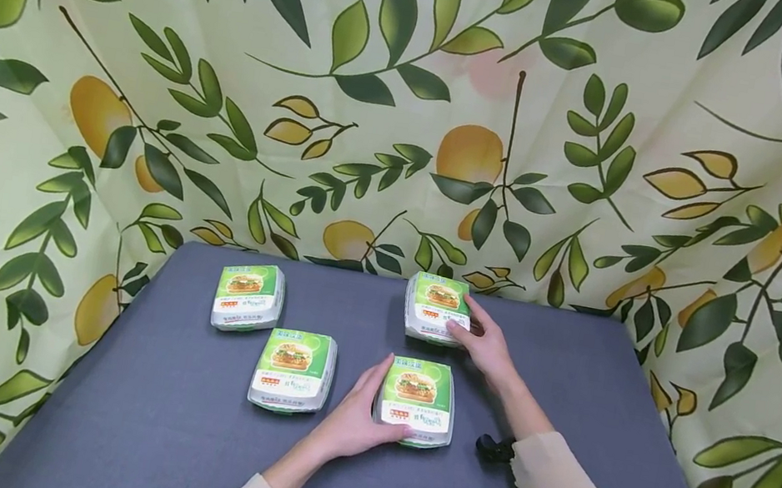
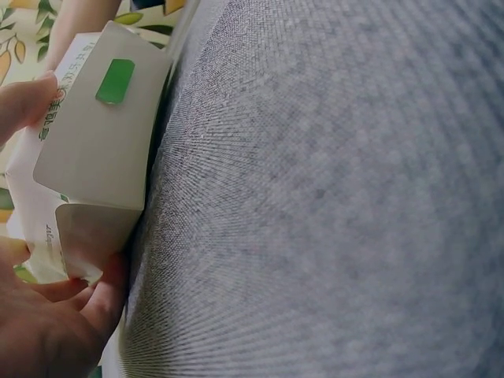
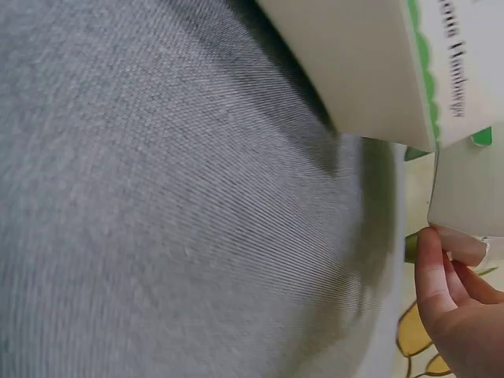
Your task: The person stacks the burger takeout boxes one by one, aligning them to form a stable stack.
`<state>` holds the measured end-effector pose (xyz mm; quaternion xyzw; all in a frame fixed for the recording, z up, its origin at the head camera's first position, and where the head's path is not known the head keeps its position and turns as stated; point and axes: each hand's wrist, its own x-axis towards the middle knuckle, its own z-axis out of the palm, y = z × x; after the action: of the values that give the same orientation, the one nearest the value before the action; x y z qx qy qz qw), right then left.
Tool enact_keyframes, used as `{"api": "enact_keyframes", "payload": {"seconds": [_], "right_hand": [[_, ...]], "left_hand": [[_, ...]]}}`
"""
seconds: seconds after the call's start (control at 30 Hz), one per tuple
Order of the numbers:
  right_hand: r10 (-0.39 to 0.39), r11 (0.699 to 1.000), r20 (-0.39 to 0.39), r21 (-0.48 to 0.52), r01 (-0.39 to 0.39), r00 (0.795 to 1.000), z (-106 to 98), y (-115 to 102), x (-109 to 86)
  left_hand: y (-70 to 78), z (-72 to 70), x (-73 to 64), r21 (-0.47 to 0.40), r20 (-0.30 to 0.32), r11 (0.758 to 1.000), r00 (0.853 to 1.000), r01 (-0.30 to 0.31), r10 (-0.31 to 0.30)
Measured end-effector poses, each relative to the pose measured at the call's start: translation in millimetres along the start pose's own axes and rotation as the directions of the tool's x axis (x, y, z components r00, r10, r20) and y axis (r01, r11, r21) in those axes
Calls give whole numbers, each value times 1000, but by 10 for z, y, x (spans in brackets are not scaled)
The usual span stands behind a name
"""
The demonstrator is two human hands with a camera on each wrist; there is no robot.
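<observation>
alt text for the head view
A person's left hand holds a square green-and-white cardboard burger box, the right hand a matching box beyond. Two more boxes sit left on the blue-grey tablecloth; leaf-printed fabric hangs behind.

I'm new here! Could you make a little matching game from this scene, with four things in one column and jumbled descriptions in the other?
Column one
1. Left hand
2. Right hand
3. Table covering
4. Backdrop

Column two
A. Holds the farther right-side burger box
B. Printed with leaves and fruit
C. Holds the nearer right-side burger box
D. Plain grey-blue

Right pairs: 1-C, 2-A, 3-D, 4-B.
</observation>
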<state>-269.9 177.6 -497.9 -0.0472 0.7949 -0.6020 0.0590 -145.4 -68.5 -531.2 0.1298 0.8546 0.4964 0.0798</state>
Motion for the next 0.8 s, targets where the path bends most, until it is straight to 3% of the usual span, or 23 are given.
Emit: {"api": "enact_keyframes", "payload": {"seconds": [0.17, 0.27, 0.37, 0.8], "right_hand": [[-25, 1000, 9, 14, 25, 1000, -55, -239, -180], [-56, 998, 0, 11, 56, 998, -84, -256, -223], [-86, 996, -12, 15, 86, 996, -123, -141, -191], [-89, 996, -12, 18, 89, 996, -196, -254, -477]], "left_hand": [[-2, 5, 1, 1, -1, 1000, 1000, 2, -2], [-8, 10, 2, 7, -6, 1000, 1000, -4, 4], [-3, 9, 1, 8, -10, 1000, 1000, -9, 9], [19, 3, -8, -7, -5, 1000, 1000, 7, -7]]}}
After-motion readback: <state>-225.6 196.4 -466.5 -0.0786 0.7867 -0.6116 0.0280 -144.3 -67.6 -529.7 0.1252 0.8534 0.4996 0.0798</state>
